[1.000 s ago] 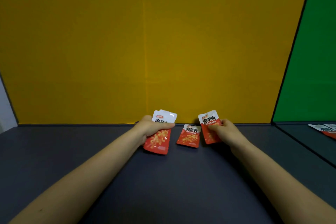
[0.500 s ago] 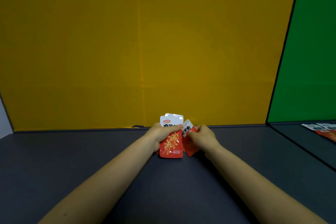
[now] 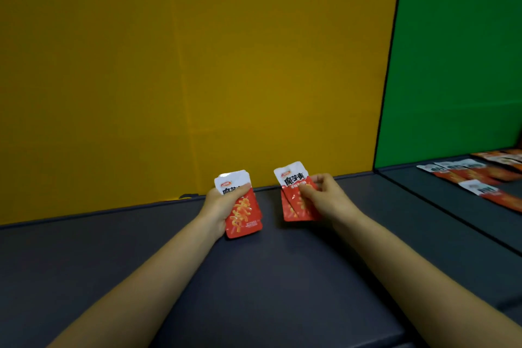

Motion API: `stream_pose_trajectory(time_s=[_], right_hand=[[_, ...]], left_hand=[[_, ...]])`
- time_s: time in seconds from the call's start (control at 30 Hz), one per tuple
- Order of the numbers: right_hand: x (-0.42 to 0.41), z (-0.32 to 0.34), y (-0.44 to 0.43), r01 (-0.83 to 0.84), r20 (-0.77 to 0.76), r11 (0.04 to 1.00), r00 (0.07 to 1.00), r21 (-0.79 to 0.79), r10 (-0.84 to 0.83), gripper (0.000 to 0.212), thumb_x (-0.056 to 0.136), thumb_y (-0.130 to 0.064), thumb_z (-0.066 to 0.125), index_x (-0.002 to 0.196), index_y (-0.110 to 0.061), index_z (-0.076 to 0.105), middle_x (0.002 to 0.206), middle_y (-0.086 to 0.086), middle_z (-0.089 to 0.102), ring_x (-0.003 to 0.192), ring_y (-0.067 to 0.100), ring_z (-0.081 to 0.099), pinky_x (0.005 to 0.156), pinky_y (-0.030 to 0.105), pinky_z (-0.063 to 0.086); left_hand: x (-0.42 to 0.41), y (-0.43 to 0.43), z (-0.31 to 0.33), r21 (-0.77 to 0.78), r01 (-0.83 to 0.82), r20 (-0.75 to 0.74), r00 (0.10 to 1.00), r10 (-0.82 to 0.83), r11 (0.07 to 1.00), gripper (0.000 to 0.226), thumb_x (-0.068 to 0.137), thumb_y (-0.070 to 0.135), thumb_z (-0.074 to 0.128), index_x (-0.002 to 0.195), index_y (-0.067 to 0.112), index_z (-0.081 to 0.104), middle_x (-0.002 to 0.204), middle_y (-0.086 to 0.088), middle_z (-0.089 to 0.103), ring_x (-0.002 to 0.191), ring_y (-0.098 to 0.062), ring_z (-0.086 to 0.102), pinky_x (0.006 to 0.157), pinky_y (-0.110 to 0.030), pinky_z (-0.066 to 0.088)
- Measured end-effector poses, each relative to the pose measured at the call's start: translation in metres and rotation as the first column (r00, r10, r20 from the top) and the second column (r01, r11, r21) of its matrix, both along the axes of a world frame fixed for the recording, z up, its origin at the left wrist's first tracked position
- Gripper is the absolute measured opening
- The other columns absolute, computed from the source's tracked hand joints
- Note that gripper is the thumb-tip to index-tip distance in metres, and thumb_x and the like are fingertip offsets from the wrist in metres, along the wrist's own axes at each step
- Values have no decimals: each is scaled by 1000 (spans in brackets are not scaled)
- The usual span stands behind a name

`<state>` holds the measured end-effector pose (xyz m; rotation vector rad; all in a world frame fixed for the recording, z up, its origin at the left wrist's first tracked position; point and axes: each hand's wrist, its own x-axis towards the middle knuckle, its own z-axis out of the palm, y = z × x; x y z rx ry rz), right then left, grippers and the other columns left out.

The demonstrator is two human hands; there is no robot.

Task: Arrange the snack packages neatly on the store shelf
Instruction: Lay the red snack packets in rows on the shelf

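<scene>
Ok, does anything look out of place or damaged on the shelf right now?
No damage or spill shows. On the green-backed section, the row of packets lies overlapped and slanted, and one stray packet sits apart, nearer the front edge. The left stack and right stack, both held, look intact.

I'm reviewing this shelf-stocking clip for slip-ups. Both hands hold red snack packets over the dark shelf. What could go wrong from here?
The left hand grips stacked packets with a thumb across them; the rear one might slip out. The right hand pinches overlapping packets, tilted, so they may land crooked or doubled on the shelf.
</scene>
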<state>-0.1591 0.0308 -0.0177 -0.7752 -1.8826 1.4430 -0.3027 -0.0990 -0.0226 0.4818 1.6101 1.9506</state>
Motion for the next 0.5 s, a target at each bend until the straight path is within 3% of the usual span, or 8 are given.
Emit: stream_pose_trajectory(time_s=[0.13,0.23,0.33,0.5], right_hand=[[54,8,0,-21,-127,995,992,-98,9,11,93,-19,56,99,-17,47,92,4,61,71,10,61,66,28,52],[104,15,7,6,-156,994,988,-106,-23,17,93,-19,55,107,-15,46,93,5,61,67,9,61,61,23,51],[152,20,21,35,-162,992,985,-119,-54,19,93,-20,54,110,-15,45,96,5,63,70,11,62,58,21,51],[237,15,61,79,-187,986,977,-144,-106,12,93,-16,54,103,-16,47,81,3,65,49,2,64,45,18,51]], left_hand=[[25,8,10,-24,64,-69,995,-65,998,30,81,16,70,108,8,59,100,-19,67,76,-27,65,77,-41,54],[59,19,20,-26,153,-94,983,-155,988,13,83,16,68,93,13,61,87,-13,70,65,-22,67,58,-31,56],[109,36,27,4,225,-77,972,-224,974,11,83,15,68,92,12,62,74,-8,72,55,-18,69,50,-28,56],[192,80,25,4,300,-57,952,-300,954,26,81,18,70,105,11,63,82,-10,73,58,-19,70,57,-31,57]])
